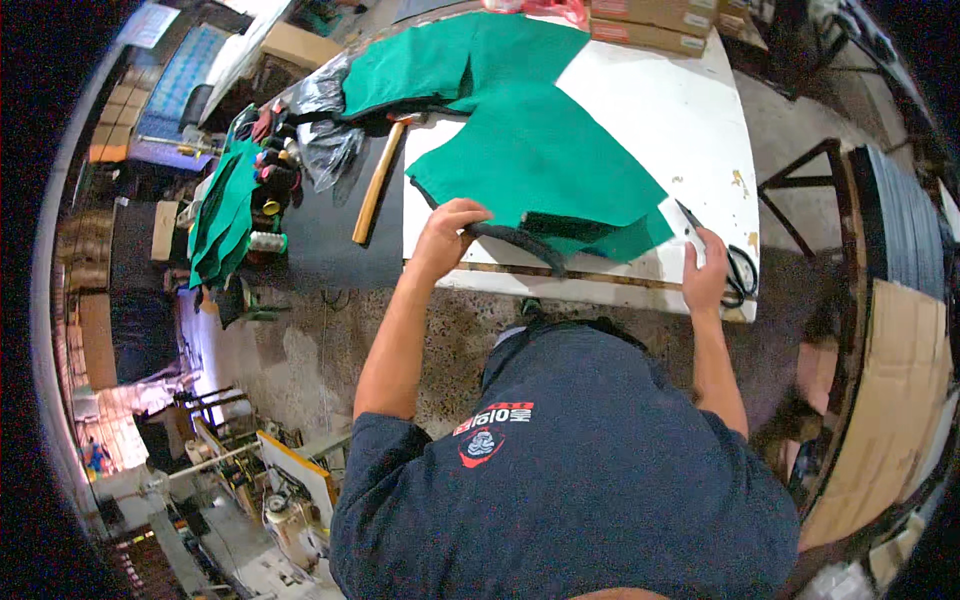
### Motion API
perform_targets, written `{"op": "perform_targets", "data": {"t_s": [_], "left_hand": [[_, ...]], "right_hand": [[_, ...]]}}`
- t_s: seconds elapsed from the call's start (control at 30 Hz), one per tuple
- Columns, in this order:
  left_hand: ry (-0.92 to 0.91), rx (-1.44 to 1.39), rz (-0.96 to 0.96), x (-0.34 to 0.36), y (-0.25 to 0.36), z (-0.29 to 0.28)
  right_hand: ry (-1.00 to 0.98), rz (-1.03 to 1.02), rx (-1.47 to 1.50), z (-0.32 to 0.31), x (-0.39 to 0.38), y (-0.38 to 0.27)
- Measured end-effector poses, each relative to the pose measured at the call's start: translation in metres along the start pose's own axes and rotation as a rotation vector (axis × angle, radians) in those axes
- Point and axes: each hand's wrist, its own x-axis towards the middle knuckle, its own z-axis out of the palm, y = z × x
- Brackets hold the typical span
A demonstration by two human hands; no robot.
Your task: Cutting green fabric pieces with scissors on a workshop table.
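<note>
A large piece of green fabric (545, 150) with dark edging lies across the white tabletop. At its near edge, my left hand (450, 235) is closed on a dark strip (522, 240), which curves to the right and hangs over the table's front edge. The strip's end by my fingers is hidden. My right hand (706, 265) lies over a pair of scissors (740, 282) near the front right corner. Their black handle loops show to its right, and the blade points away beyond my fingertips. My palm hides the middle of the scissors.
A hammer (376, 190) with a wooden handle lies left of the fabric. Farther left are thread spools (268, 242) and more green pieces (225, 215). Cardboard boxes (650, 30) stand at the far edge. A rack with stacked sheets (900, 220) is on the right.
</note>
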Motion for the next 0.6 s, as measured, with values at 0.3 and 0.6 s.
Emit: {"op": "perform_targets", "data": {"t_s": [0.3,0.6], "left_hand": [[0.140,0.124,0.208,0.024,0.021,-0.038],[0.578,0.675,0.183,0.203,-0.023,-0.283]], "right_hand": [[-0.026,-0.054,-0.657,0.011,0.008,-0.005],[0.028,-0.109,-0.790,0.020,-0.006,0.004]]}}
